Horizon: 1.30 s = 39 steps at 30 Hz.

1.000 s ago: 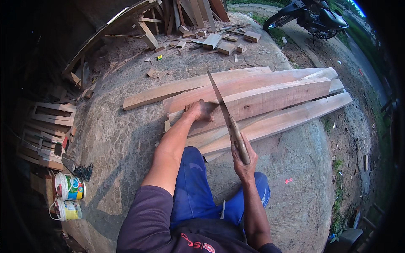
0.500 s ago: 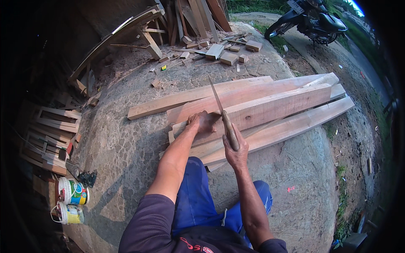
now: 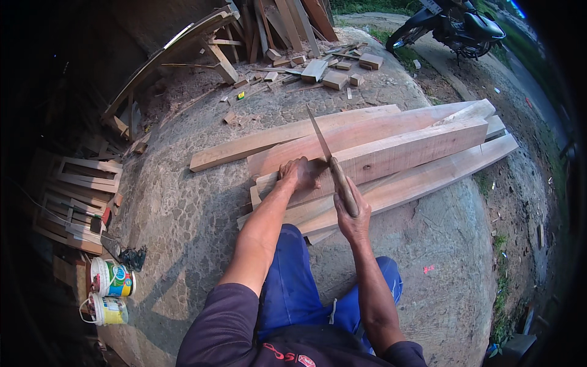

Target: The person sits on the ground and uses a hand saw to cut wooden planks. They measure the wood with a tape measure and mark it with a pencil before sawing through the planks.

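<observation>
My right hand [image 3: 354,216] is wrapped round the wooden handle [image 3: 344,191] of a handsaw, whose blade [image 3: 320,133] points away from me and is seen nearly edge-on. The saw lies across a thick, reddish wooden beam [image 3: 416,147] near its left end. Just left of the blade, my left hand [image 3: 299,174] grips that end of the beam, its fingers over the top and partly in shadow. More long planks lie under and beside the beam, among them a pale near plank [image 3: 428,177] and a far plank [image 3: 293,136].
Wood offcuts [image 3: 335,79] lie scattered at the back, before leaning boards [image 3: 287,27]. Wooden frames [image 3: 79,202] and two buckets [image 3: 115,280] stand at the left. A motorcycle [image 3: 452,30] is parked at the far right. Concrete ground [image 3: 183,202] surrounds the planks.
My right hand and the saw have moved slightly away from me along the cut. My left hand stays on the beam. The whole view has shifted a little.
</observation>
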Available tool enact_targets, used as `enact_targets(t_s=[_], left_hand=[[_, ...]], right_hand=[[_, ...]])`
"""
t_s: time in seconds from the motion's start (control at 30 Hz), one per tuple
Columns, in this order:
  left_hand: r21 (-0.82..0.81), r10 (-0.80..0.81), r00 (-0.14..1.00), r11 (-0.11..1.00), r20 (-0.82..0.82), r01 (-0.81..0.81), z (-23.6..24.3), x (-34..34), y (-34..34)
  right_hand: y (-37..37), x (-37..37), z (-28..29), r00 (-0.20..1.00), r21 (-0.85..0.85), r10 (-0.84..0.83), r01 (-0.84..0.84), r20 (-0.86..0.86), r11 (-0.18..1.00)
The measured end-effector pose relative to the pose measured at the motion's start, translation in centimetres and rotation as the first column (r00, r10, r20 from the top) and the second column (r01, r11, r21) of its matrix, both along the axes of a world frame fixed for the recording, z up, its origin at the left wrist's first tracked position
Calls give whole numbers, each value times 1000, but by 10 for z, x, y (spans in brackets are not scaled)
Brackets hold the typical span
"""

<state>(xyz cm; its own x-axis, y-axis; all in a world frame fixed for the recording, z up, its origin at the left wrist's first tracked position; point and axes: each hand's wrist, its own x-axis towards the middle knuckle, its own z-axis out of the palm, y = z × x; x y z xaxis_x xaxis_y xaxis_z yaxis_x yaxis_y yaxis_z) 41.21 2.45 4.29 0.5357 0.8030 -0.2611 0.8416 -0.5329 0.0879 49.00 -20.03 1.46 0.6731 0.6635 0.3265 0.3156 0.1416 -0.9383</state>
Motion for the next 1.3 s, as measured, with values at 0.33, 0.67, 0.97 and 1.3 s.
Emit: enact_targets(t_s=[0.33,0.67,0.97,1.3], left_hand=[[-142,-63,998,988,28,67,-15,0,38],[-133,-28,999,991,-36,23,2,5,22],[47,-64,998,997,30,62,-13,-4,6],[-158,-46,999,986,19,48,-5,-3,23]], right_hand=[[-210,-57,12,1000,-176,16,-19,-18,984],[-55,-12,-10,995,-29,52,-54,-85,998],[-61,-18,-6,1000,-23,-17,17,24,1000],[-221,-61,-7,999,-216,37,-30,30,976]])
